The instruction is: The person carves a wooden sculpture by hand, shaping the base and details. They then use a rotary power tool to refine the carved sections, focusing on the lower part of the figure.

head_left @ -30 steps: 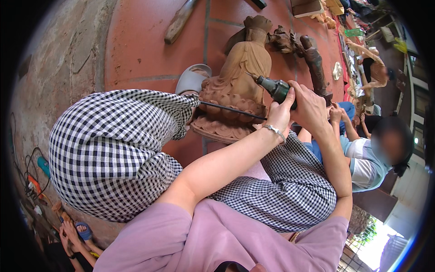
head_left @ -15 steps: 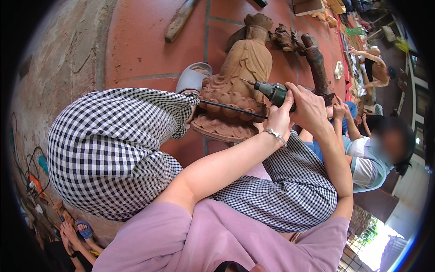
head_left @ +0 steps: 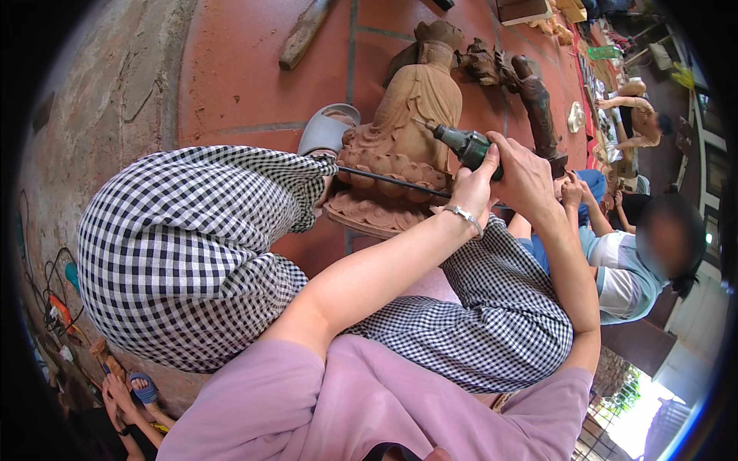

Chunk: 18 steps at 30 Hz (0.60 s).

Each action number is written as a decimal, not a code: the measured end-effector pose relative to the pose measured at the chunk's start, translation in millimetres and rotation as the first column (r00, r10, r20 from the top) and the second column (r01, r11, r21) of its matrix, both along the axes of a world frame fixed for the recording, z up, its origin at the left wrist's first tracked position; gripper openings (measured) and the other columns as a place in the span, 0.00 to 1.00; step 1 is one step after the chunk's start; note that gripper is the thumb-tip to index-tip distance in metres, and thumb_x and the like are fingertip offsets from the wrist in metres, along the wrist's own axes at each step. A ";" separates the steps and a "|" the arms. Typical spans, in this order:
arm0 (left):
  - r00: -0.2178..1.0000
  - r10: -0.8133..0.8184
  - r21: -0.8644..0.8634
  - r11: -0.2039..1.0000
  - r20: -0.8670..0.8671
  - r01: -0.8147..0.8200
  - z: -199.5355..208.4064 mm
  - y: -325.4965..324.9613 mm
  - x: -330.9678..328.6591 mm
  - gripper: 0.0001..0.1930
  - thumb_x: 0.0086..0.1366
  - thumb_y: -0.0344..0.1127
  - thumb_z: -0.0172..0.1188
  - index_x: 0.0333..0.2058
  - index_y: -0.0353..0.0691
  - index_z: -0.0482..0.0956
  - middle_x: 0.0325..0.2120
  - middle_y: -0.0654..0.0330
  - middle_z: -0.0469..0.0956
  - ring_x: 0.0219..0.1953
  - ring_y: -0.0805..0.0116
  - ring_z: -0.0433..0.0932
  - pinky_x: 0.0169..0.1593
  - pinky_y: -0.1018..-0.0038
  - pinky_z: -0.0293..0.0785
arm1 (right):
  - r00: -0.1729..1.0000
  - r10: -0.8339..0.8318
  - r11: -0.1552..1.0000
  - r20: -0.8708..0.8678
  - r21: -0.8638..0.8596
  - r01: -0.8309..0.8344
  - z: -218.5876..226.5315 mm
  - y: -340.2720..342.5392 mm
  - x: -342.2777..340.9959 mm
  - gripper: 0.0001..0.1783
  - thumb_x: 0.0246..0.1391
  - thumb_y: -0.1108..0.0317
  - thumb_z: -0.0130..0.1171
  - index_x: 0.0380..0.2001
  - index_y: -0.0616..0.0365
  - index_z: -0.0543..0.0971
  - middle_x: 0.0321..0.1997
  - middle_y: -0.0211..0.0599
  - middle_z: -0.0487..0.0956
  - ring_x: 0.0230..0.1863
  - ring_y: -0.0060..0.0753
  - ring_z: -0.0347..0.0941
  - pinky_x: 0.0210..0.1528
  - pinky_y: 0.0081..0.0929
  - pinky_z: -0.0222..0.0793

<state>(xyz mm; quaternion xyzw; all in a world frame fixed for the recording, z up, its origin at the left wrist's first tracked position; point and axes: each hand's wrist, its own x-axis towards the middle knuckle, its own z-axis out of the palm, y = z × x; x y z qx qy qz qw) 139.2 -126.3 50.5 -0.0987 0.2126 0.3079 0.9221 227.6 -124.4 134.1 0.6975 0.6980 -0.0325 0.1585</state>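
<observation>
Rotary tool point(head_left: 465, 146), green and black, is held up just in front of a carved wooden figure point(head_left: 419, 107) that sits on the tiled floor point(head_left: 261, 84). Long axis of the tool slants from the hands at lower right to a thin tip at upper left; the tip points left and slightly away from the wearer, overlapping the robe. Contact cannot be told. Figure's long axis runs from the lotus base point(head_left: 377, 215), nearer the wearer, up to the head at the far end, with a slight lean to the right. Grip: left hand point(head_left: 474, 188) and right hand point(head_left: 526, 173) both close around the tool's rear body; some fingers are hidden. Step in hand, by judgement: tip work, or lining up for it, at the robe folds; the next move calls for a steady two-handed hold and fine control of tip angle. Outward: dark rod point(head_left: 392, 182) across the base, grey shoe point(head_left: 329, 129) left of the figure, darker carving point(head_left: 536, 107) to its right.
</observation>
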 end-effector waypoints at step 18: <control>0.999 -0.027 0.033 0.999 -0.020 0.028 0.3 6.9 -5.5 0.22 0.70 0.51 0.61 0.53 0.40 0.72 0.46 0.58 0.79 0.45 0.67 0.81 0.43 0.67 0.82 | 0.999 0.012 0.998 0.034 0.063 -0.014 -2.6 -0.6 -5.3 0.32 0.46 0.59 0.69 0.55 0.53 0.72 0.39 0.41 0.80 0.38 0.46 0.82 0.36 0.38 0.78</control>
